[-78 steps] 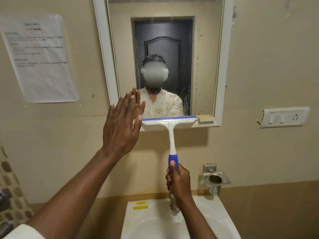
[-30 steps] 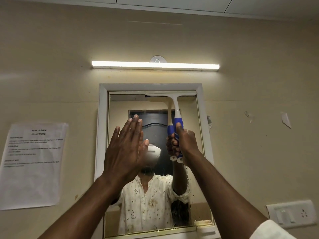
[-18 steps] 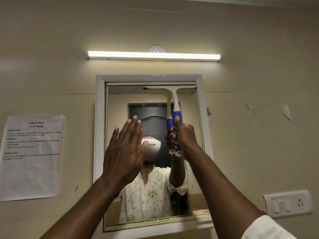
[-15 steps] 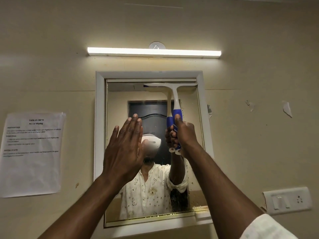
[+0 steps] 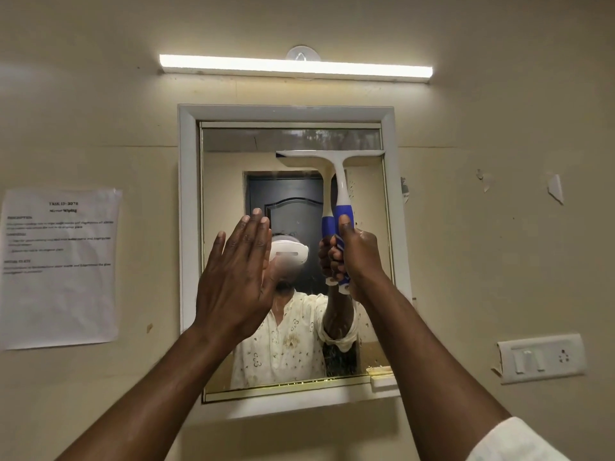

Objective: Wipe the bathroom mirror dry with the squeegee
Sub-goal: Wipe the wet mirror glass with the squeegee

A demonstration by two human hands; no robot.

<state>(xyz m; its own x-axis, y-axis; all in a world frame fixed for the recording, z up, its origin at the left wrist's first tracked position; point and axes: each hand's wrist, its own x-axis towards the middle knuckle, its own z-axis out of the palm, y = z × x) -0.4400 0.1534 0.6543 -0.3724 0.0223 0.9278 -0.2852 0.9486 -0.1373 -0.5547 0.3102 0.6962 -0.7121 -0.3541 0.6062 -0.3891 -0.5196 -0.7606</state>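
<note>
One squeegee point(image 5: 336, 181) I'm watching standing upright above the right hand point(image 5: 354, 257) gripping its handle, blade lying crosswise high on the mirror point(image 5: 233, 181), left hand point(image 5: 238, 277) spreading flat, empty.

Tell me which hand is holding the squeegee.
The right hand, closed around the blue grip of the squeegee. The left hand is open and flat, fingers spread, holding nothing, in front of the mirror.

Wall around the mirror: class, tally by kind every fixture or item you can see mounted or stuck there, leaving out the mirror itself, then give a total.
Tube light: 1
Paper notice: 1
Switch plate: 1
Sticker at the mirror frame's right edge: 1
Total: 4
</note>
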